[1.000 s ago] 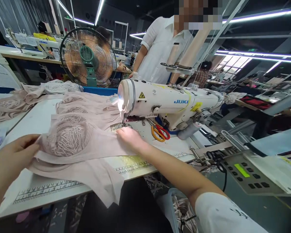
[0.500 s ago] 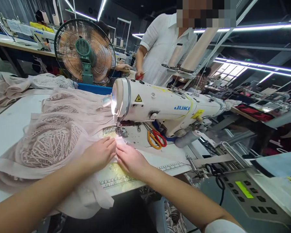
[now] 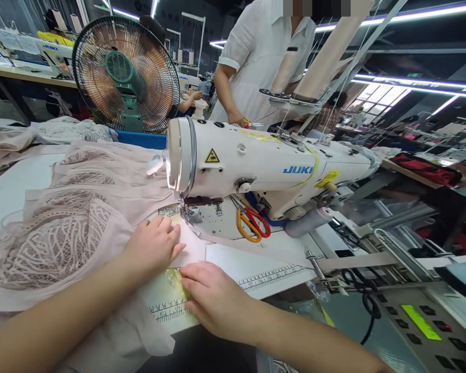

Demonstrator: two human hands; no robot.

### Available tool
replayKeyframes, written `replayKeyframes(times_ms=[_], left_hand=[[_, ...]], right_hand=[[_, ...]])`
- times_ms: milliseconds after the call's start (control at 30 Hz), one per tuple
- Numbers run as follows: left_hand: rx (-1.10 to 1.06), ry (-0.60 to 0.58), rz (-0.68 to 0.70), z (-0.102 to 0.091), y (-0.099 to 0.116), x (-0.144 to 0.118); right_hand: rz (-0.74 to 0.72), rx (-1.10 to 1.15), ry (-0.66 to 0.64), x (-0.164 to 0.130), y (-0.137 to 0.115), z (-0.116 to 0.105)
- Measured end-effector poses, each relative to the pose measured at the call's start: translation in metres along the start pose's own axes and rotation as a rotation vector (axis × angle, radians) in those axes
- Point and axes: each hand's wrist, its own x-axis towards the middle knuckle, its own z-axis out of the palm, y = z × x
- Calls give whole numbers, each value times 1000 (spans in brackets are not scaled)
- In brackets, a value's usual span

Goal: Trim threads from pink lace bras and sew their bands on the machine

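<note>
Pale pink lace bra pieces (image 3: 58, 243) lie heaped on the left of the sewing machine bed, and a plain strip of their fabric (image 3: 192, 243) runs under the presser foot (image 3: 184, 210). My left hand (image 3: 153, 243) is on this fabric just before the foot, its fingers curled onto the cloth and the thumb out to the side. Lower down, my right hand (image 3: 219, 298) rests on the bed by the fabric's near edge, fingers loosely bent and a little apart. Nothing shows in its grasp. The white sewing machine (image 3: 241, 160) stands above, its needle area lit.
Orange and red handled scissors (image 3: 254, 225) lie on the bed under the machine arm. A printed ruler (image 3: 272, 277) follows the front edge. Beyond the machine, a person in white (image 3: 244, 57) holds a small tool. A fan (image 3: 126, 77) stands behind; a control panel (image 3: 419, 321) sits right.
My right hand has come away from my left and moved down toward the front edge. My left hand has shifted slightly left. The view has tilted and moved closer.
</note>
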Motion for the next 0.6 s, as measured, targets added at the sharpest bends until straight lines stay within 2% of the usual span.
replayKeyframes(times_ms=[333,600], left_hand=[[17,-9,-17,7,-10,16],[-23,44,58,11,-15,20]], right_hand=[[18,-29,12,18,2,5],[58,-21,20,27,2,10]])
